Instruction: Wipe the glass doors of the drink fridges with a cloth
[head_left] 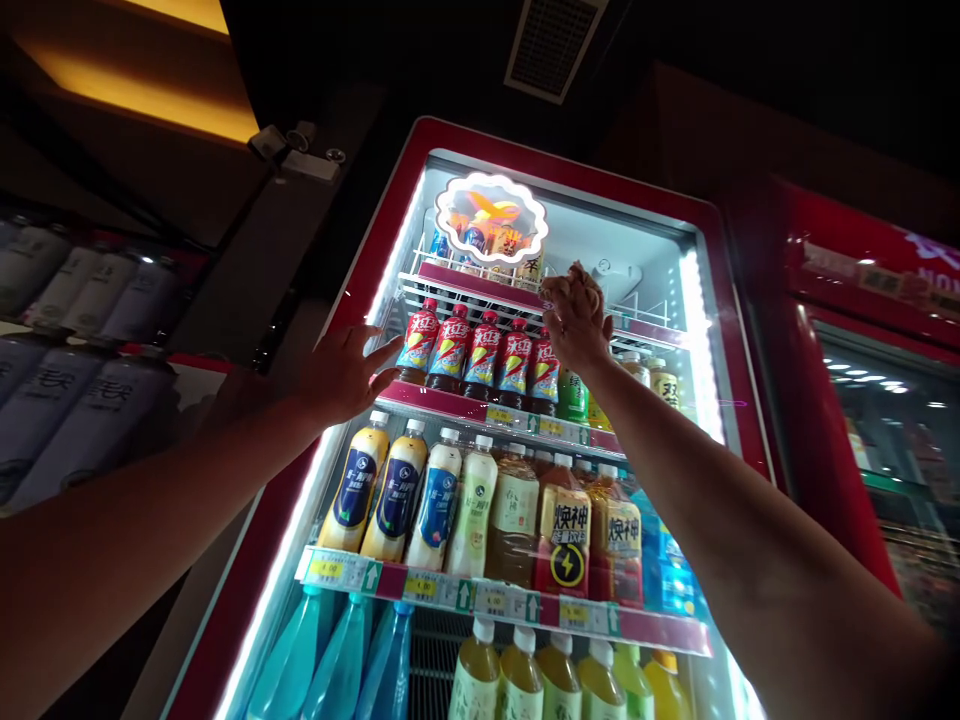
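A tall drinks fridge with a red frame and a lit interior stands before me. My right hand is raised to the upper middle of its glass front, fingers bent over a crumpled, light brown cloth. Whether the cloth presses on the glass is hard to make out. Over at the fridge's left edge, my left hand has its fingers spread and holds nothing. Between the hands, behind the glass, is a row of red-capped bottles. A glowing cloud-shaped outline shows on the upper glass.
Lower shelves carry several bottles, among them a dark-labelled drink and blue bottles. At the left, large pale containers sit on a rack. Another red fridge stands to the right. A ceiling vent is overhead.
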